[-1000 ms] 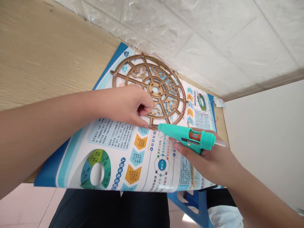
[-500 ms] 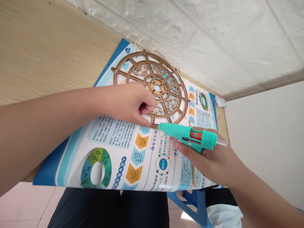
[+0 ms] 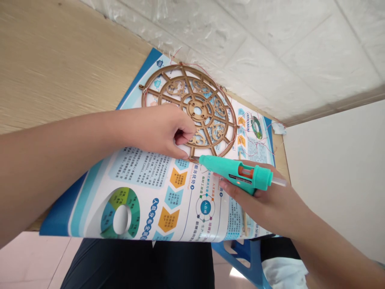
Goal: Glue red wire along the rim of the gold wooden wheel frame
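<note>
So this person had their left hand (image 3: pixel 159 130) down on a round bronze-coloured lattice wheel (image 3: pixel 189 107), with scrolly cut-outs between the spokes (can't quite tell if it was wood or plastic). The left fingertips (image 3: pixel 184 151) were curled in and pinching the frame near its lower inner section, with a small gap showing inside the curl.

The right hand (image 3: pixel 264 208) had its fingers (image 3: pixel 231 190) closed around a teal hot glue gun (image 3: pixel 237 172), whose nozzle sat right at the wheel's lower rim, though it was hard to say if it actually touched. A clear glue stick (image 3: pixel 279 181) poked out the back end.

The wheel lay toward the far edge of a printed blue-and-white poster board (image 3: pixel 90 208), with thin red threads (image 3: pixel 255 150) looped around its rim and straying across the print. A thin wooden stick (image 3: pixel 245 220) ran beneath the right hand. All this sat on a wood-grain table (image 3: pixel 60 60) against a white foam-panel wall (image 3: pixel 270 40), with a blue stool (image 3: pixel 252 261) below near the person's dark trousers (image 3: pixel 135 267).
</note>
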A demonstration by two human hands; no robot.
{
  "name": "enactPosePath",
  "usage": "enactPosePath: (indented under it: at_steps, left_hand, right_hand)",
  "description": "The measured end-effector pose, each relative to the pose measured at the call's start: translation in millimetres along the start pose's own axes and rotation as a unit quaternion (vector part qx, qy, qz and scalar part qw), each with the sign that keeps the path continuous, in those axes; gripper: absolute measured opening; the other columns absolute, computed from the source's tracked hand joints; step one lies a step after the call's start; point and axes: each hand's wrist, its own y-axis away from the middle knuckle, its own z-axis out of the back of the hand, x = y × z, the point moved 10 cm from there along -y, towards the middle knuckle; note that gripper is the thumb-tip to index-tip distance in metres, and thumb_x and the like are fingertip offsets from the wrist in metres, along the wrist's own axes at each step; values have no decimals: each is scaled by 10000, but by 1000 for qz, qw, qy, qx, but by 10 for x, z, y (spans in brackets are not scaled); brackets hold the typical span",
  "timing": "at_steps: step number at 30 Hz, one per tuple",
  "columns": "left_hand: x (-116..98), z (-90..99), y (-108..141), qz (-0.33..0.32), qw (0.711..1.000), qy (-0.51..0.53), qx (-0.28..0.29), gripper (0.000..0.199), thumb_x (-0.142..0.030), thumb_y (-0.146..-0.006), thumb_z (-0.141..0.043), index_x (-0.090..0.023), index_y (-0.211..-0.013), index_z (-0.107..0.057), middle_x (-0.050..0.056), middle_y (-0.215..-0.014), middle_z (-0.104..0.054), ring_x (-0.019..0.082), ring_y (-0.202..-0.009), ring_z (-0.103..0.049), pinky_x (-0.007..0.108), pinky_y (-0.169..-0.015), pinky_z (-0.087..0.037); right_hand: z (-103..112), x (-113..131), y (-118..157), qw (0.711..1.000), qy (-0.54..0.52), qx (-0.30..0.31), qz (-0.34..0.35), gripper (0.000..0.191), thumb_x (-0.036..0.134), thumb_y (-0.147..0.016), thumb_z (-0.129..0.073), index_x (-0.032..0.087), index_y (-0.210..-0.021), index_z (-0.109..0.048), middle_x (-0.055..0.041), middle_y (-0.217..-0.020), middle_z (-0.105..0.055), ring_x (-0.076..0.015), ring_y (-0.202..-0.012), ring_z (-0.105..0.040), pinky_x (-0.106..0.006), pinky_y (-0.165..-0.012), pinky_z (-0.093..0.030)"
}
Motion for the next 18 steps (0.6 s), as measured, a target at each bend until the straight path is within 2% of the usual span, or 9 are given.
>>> enactPosePath:
  at_steps: [5,13,18]
  left_hand:
    - [2,5,-4,10,1000,3,-1,425,-328,-738,-799,-197,-585,-425,-60,-547,-430,101,-579,-360,328,-616,-226]
    - [-11,12,-12,13,1000,3,-6,414,-278,-728,-807,-193,-581,-430,-73,-538,-426,87,-558,-358,313,-594,-232]
    - [-16,2,9,7,1000,23,4,381,-287,-747,-762,-199,-605,-420,-64,-573,-434,100,-586,-373,307,-594,-236]
  right_hand:
    - [2,39,27,1000,4,-8,6,273,342,-951,-591,225,-715,-518,27,-608,-543,-130,-527,-498,-289,-500,-382]
    - [9,97,24,999,34,-16,12,292,339,-952,-583,221,-707,-478,33,-598,-507,-116,-508,-463,-286,-476,-320]
    - [12,171,59,998,51,-13,32,271,278,-943,-570,222,-713,-437,30,-633,-506,-116,-536,-474,-284,-498,-345]
